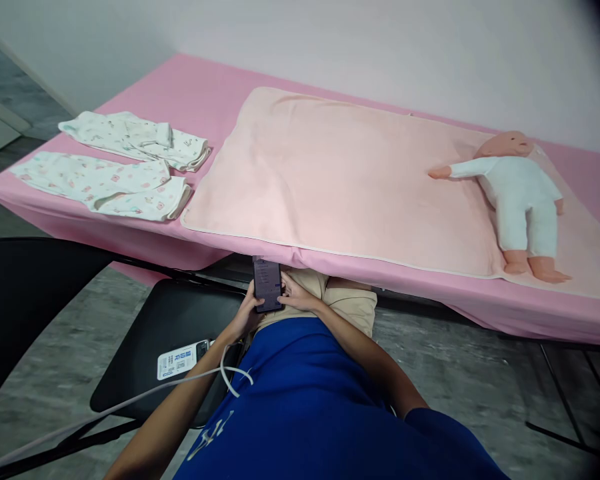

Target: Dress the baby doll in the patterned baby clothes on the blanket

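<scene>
Two hands, left (249,309) and right (297,294), grasp a dark phone (268,285) upright between them — over the lap, just off the table's (205,83) near edge, thumbs at the lower screen. Beige shorts (353,307), blue shirt (305,393). White power bank (182,359) lies on the black chair (165,333) by the left forearm, white cable (145,395) crossing that forearm. Pink mat (350,187) on table; doll (523,200) in white on its right end — two folded printed garments (137,137) left of the mat.
</scene>
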`<state>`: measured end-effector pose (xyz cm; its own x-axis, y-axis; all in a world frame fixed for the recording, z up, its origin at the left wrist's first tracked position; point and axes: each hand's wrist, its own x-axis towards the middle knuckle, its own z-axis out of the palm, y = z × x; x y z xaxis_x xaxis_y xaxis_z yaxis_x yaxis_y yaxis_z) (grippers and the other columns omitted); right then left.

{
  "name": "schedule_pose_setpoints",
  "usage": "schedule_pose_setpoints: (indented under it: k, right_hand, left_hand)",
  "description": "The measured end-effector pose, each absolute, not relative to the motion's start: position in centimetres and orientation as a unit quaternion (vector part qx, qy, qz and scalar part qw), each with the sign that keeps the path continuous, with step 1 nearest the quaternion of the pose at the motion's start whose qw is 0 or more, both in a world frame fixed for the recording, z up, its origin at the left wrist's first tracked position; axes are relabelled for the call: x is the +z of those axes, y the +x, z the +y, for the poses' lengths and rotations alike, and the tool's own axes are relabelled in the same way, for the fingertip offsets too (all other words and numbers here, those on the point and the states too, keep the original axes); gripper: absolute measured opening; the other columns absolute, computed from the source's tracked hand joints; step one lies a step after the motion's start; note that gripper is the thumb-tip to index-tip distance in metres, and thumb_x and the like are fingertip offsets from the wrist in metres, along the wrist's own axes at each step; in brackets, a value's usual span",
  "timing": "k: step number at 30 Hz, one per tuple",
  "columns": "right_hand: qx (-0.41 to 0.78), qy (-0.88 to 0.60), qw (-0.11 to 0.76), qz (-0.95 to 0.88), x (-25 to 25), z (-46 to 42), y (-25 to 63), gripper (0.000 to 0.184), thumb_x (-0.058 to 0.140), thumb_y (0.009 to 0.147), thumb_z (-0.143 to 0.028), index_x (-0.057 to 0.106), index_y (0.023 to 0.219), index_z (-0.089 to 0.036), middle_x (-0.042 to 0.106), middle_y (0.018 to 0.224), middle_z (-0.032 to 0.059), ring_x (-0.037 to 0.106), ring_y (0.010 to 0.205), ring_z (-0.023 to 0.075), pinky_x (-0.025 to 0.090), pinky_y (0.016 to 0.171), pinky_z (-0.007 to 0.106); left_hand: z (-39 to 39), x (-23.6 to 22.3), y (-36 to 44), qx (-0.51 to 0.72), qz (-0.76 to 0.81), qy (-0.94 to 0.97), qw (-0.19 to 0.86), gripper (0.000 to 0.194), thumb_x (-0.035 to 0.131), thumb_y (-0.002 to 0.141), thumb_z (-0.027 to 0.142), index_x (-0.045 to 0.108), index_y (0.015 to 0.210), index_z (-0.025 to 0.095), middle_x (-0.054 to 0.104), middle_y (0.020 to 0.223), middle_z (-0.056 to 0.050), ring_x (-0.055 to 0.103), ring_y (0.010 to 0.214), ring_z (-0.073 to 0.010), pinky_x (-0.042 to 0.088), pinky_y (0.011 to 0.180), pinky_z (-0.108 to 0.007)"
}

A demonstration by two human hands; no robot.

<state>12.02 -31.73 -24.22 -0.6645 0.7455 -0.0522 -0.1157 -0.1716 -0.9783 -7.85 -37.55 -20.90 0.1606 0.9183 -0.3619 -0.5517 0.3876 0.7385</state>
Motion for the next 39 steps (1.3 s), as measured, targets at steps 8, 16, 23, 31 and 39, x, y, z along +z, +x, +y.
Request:
schedule_pose_setpoints:
  k: [8, 16, 23, 31, 39]
  right_hand:
    - [0.73, -0.266, 0.305, -0.55, -24.5, -31.5, 11.9, 0.101, 0.088, 0.082, -0.037, 0.036, 0.169, -0.029, 0.06, 0.129, 0.007, 0.057, 0.102, 0.0187, 0.051, 0.082, 0.026]
    - [0.741, -0.274, 0.32, -0.523, -23.3, -31.6, 12.5, 0.076, 0.066, 0.087, -0.029, 0.05, 0.161, -0.026, 0.066, 0.13, 0.0048, 0.058, 0.112, 0.0216, 0.049, 0.104, 0.033]
    - [0.75, -0.271, 0.325, -0.508, -23.1, -31.5, 12.4, 0.073, 0.066, 0.087, -0.029, 0.053, 0.158, -0.028, 0.067, 0.124, 0.0043, 0.058, 0.108, 0.0215, 0.05, 0.101, 0.033]
    - [0.749, -0.282, 0.314, -0.511, -23.4, -31.7, 12.0, 0.086, 0.075, 0.085, -0.03, 0.044, 0.165, -0.028, 0.067, 0.134, 0.0058, 0.061, 0.118, 0.0229, 0.051, 0.107, 0.035]
    - [0.746, -0.292, 0.309, -0.513, -23.5, -31.8, 11.8, 0.103, 0.087, 0.082, -0.042, 0.035, 0.169, -0.025, 0.064, 0.143, 0.0106, 0.062, 0.126, 0.0253, 0.054, 0.105, 0.035]
  left_hand:
    - [-37.4, -21.1, -7.7, 0.494, 0.404, 0.25, 0.729, 0.106, 0.086, 0.072, 0.022, 0.042, 0.169, 0.029, 0.079, 0.134, -0.011, 0.073, 0.128, -0.0358, 0.056, 0.115, -0.052]
    - [-37.4, -21.7, -7.7, 0.476, 0.473, 0.303, 0.677, 0.099, 0.083, 0.08, 0.028, 0.042, 0.17, 0.029, 0.075, 0.14, -0.01, 0.072, 0.125, -0.0301, 0.058, 0.111, -0.045]
    - [-37.3, -21.9, -7.7, 0.462, 0.481, 0.318, 0.674, 0.101, 0.085, 0.081, 0.029, 0.039, 0.171, 0.028, 0.074, 0.14, -0.011, 0.074, 0.119, -0.0286, 0.061, 0.101, -0.04]
    - [-37.5, -22.1, -7.8, 0.464, 0.465, 0.34, 0.673, 0.102, 0.087, 0.079, 0.029, 0.04, 0.17, 0.026, 0.07, 0.148, -0.013, 0.069, 0.133, -0.0314, 0.057, 0.112, -0.044]
    - [-37.1, -22.1, -7.8, 0.462, 0.484, 0.311, 0.675, 0.099, 0.074, 0.078, 0.028, 0.04, 0.171, 0.027, 0.07, 0.149, -0.012, 0.067, 0.134, -0.0335, 0.051, 0.119, -0.05]
